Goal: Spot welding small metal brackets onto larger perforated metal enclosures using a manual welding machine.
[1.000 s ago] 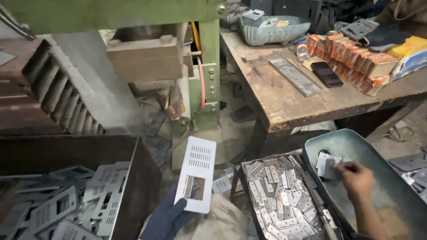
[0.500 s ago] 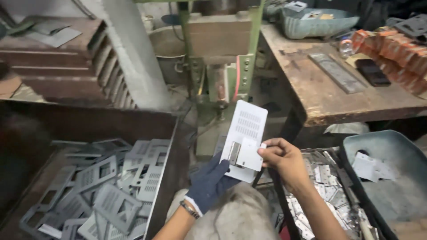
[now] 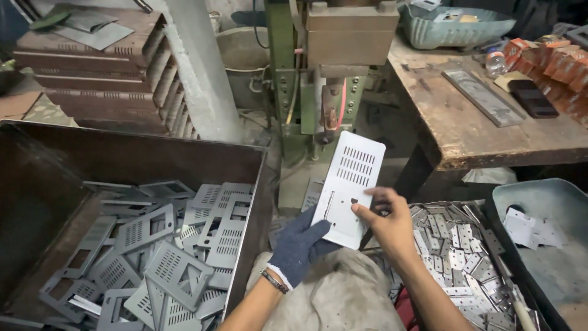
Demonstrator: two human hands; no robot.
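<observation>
I hold a white perforated metal plate [image 3: 347, 187] upright in front of me, with slots near its top. My left hand [image 3: 302, 244], in a dark blue glove, grips the plate's lower left edge. My bare right hand [image 3: 386, 222] pinches its lower right edge with thumb and fingers. The plate hangs above my lap, between a bin of grey plates [image 3: 165, 245] on the left and a crate of small metal pieces [image 3: 462, 251] on the right.
A rusty metal bin [image 3: 122, 160] holds several grey slotted plates. A green press machine [image 3: 331, 67] stands ahead. A worn wooden table [image 3: 465, 122] carries a metal strip, a dark phone and orange boxes. A grey tray [image 3: 545, 202] lies at far right.
The view has swung left and the plate has stayed in my left hand. My right hand has left the grey tray and taken hold of the plate's lower right edge.
</observation>
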